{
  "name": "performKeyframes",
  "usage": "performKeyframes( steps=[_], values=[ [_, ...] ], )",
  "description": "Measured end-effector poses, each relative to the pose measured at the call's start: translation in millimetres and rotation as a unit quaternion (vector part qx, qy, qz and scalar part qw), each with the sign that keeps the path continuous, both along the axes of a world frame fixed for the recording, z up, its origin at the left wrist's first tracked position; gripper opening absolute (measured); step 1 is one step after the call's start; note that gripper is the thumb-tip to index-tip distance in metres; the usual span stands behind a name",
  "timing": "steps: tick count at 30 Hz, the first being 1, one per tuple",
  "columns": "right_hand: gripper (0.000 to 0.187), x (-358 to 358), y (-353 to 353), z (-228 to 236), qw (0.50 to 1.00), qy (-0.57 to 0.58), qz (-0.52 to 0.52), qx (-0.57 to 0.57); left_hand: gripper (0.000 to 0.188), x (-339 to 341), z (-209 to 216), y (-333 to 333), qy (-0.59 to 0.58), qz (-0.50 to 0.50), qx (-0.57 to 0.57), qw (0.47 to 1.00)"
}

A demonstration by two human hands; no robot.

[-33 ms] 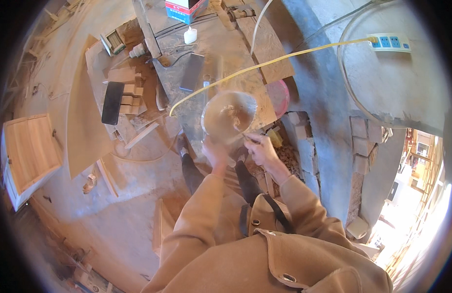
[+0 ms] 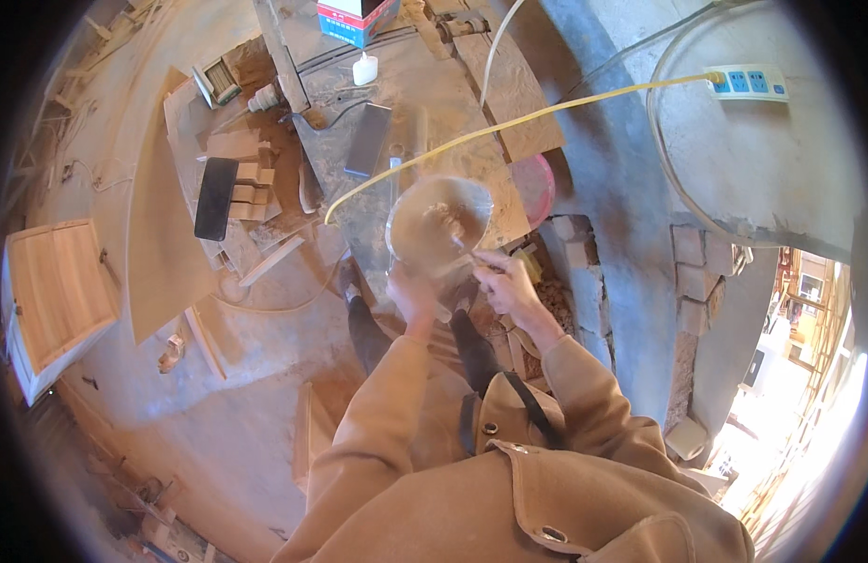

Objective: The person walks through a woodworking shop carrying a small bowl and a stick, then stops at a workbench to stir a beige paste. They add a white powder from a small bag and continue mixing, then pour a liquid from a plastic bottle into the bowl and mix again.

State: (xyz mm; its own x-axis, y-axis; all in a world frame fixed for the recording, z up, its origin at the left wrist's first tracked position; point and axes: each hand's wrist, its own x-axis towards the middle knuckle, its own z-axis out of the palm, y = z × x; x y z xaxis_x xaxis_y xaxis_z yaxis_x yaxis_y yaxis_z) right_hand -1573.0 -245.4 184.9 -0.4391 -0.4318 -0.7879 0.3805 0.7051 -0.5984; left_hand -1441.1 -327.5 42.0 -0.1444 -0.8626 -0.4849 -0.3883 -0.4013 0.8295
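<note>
A round, pale-rimmed bowl (image 2: 403,199) stands tilted in front of me, with lumpy tan-brown paste (image 2: 442,218) inside. My left hand (image 2: 414,295) is closed at its near left edge, with the fingertips partly hidden. From the near right, my right hand (image 2: 509,285) grips the handle of a thin stirring tool (image 2: 460,246). The tool's end reaches into the paste, and blur hides whether it is a spoon or a spatula. Behind the bowl lies a dusty worktable (image 2: 434,127).
A yellow cable (image 2: 546,112) crosses just behind the bowl to a wall socket strip (image 2: 748,82). On the table are a dark phone (image 2: 368,139), a white bottle (image 2: 365,68) and a red-and-blue box (image 2: 356,22). A pink basin (image 2: 534,188) sits at right; a wooden cabinet (image 2: 63,293) stands left.
My right hand has shifted slightly up and to the right with the stirring tool, and the tool's end shows at a different angle in the paste. My left hand and the bowl look nearly unmoved.
</note>
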Motion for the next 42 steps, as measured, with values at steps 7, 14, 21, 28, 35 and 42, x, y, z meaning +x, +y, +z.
performKeyframes(
  steps=[7,14,21,28,35,42],
  values=[
    [0.041,27.4,-10.9,4.7,0.999,0.0,-0.045,-0.003,0.007,4.8,-13.4,9.8,-0.024,-0.008,-0.054,0.998],
    [0.043,5.5,-0.1,-3.3,0.996,0.077,-0.006,-0.05,0.01,-2.5,24.7,-2.3,0.014,0.018,0.034,0.999],
    [0.084,30.5,-7.2,-16.6,0.819,0.338,0.435,0.165,0.008,-5.0,37.2,-4.0,0.016,0.043,0.034,0.998],
    [0.049,13.9,-24.3,34.8,0.805,0.385,0.435,0.119,0.007,-5.9,17.9,-5.1,-0.015,-0.001,-0.014,1.0],
    [0.045,16.7,-40.9,16.4,0.811,0.408,0.415,0.056,0.008,-4.9,34.4,-8.7,0.012,0.016,0.034,0.999],
    [0.049,12.2,-28.1,34.4,0.781,0.388,0.473,0.124,0.016,-9.6,18.3,-4.8,0.036,0.049,0.05,0.997]
  ],
)
